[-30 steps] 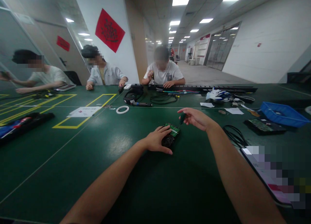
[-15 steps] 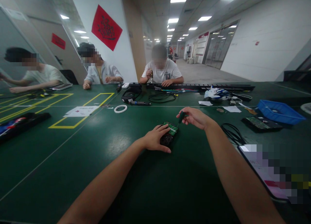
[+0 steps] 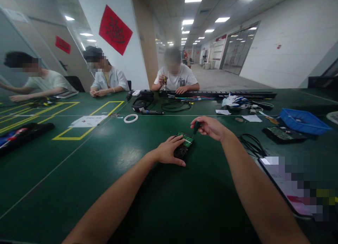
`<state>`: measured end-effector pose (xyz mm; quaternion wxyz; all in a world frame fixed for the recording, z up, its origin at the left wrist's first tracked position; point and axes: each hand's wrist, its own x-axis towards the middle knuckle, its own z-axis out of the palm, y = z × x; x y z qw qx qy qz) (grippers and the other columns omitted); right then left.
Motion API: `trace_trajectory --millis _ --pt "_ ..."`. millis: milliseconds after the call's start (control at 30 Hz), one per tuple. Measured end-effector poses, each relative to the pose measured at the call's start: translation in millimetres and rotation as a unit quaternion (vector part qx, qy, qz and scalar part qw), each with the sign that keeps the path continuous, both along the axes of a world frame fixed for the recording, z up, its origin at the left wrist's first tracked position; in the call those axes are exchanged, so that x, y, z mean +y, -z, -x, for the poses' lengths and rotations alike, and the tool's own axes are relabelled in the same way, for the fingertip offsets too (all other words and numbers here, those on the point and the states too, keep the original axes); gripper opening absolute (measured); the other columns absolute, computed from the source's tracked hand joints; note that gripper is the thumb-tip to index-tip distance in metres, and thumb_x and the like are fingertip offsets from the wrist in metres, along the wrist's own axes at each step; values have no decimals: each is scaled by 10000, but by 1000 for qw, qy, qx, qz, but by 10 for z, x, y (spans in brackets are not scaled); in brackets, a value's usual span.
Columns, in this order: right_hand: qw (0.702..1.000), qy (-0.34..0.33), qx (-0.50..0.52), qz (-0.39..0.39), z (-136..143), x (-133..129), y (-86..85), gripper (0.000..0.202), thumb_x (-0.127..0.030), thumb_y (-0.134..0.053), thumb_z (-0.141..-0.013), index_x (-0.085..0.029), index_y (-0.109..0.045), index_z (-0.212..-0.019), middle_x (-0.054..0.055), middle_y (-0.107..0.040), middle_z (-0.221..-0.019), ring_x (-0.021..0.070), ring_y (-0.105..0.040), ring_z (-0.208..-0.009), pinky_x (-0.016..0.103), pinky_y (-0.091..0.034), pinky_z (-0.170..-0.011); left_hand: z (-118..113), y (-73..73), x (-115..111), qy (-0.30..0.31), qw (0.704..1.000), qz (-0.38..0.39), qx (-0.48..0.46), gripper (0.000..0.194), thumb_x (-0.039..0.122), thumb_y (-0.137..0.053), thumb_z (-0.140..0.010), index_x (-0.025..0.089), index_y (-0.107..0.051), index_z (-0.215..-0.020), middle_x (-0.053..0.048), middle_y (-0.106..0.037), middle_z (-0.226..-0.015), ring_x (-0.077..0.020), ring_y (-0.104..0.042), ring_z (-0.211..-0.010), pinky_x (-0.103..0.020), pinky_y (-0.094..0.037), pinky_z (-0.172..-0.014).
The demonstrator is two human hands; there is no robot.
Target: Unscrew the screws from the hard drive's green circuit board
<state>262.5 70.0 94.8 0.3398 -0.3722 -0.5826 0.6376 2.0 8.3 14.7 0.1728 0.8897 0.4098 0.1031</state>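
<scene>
A small black device with a green circuit board lies on the dark green table, in front of me. My left hand rests on its left side with the fingers spread over the board and the thumb along the near edge. Above the board's far right corner, my right hand is closed around the dark green handle of a screwdriver. The screwdriver's thin shaft points down at the corner of the board; whether its tip touches is too small to tell.
A second circuit-board device, a blue tray, black cables and a tablet lie to the right. Beyond are a white ring and coiled cable. Three people sit across the table, one holding a tool.
My right hand's fingers have shifted slightly on the screwdriver handle. My left hand and the device stay in place. The person at the back left has brought both hands together.
</scene>
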Motion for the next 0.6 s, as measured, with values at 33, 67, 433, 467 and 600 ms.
trace_trajectory --millis 33,67,433,467,600 --pt "1000 7 6 4 -1 5 9 214 -295 -519 -875 -156 -676 -917 110 -723 -906 113 -487 -533 220 -334 -414 2 -4 -1 0 1000 1 2 1205 838 -676 -606 301 -201 -1575 -74 -183 -1639 -409 -153 -1483 -565 -207 -1185" --pt "1000 12 12 9 -3 10 16 217 -300 -508 -883 -156 -669 -907 109 -723 -899 118 -502 -536 225 -358 -424 3 -6 -1 0 1000 1 3 1208 840 -675 -605 302 -198 -1576 -74 -177 -1640 -413 -153 -1482 -569 -210 -1183" --pt "999 -30 37 5 35 -61 3 179 -290 -533 -932 -160 -649 -977 100 -703 -958 136 -609 -648 244 -501 -542 9 1 12 0 1000 8 5 1199 835 -679 -606 316 -197 -1573 -66 -160 -1645 -422 -139 -1483 -580 -207 -1179" --pt "999 -33 37 3 37 -72 -5 180 -297 -539 -936 -167 -646 -999 97 -700 -958 137 -613 -658 246 -508 -553 10 2 13 0 1000 8 3 1199 834 -680 -605 319 -196 -1573 -65 -160 -1645 -421 -139 -1483 -581 -207 -1178" --pt "999 -47 20 -5 12 -94 -48 257 -341 -558 -944 -186 -640 -1131 99 -689 -993 138 -605 -677 251 -515 -575 16 12 17 4 1000 6 -6 1195 827 -691 -601 317 -213 -1570 -66 -168 -1643 -414 -138 -1486 -576 -206 -1182"
